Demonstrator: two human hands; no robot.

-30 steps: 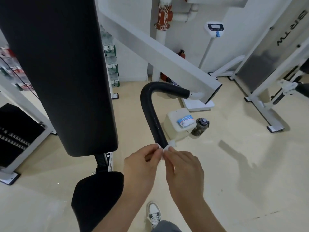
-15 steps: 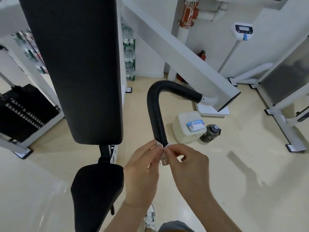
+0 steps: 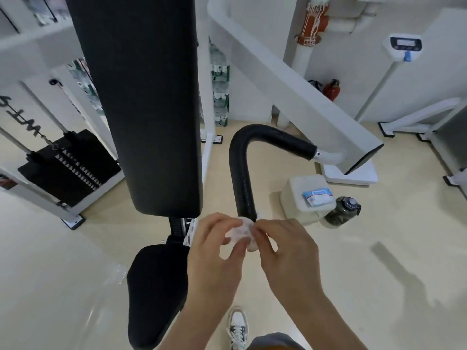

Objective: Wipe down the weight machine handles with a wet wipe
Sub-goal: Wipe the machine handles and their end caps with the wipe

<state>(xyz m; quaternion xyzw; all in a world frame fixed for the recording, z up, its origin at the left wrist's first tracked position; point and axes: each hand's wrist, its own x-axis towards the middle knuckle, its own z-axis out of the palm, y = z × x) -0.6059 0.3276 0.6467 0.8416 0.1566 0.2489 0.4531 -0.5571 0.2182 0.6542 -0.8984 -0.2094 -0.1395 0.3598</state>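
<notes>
Both hands meet at the near end of the black handle [image 3: 242, 178]. The left hand [image 3: 214, 251] pinches a crumpled white wipe [image 3: 240, 229] between thumb and curled fingers. The right hand [image 3: 285, 251] pinches the other side of the same wipe, its fingertips tucked in against it. The wipe sits bunched between the two hands, right at the tip of the handle. It may be touching the foam, but the fingers cover the spot and I cannot tell.

From the hands the handle runs away, bends to the right and joins a white beam [image 3: 290, 84] that slants up toward the machine's frame. Just left of the handle stands the tall black backrest [image 3: 144, 97], with the seat [image 3: 154, 286] below it, next to the left forearm. A weight stack [image 3: 68, 165] sits well off to the left.

On the floor [image 3: 379, 286] right of the handle is a cream tub [image 3: 298, 198] with a blue and white pack [image 3: 319, 195] lying on its lid. A dark bottle [image 3: 342, 210] stands just beside the tub. A red extinguisher [image 3: 332, 89] rests by the far wall, and a scale [image 3: 404, 45] on a pole stands further right. One sneaker [image 3: 237, 327] shows beneath the wrists.
</notes>
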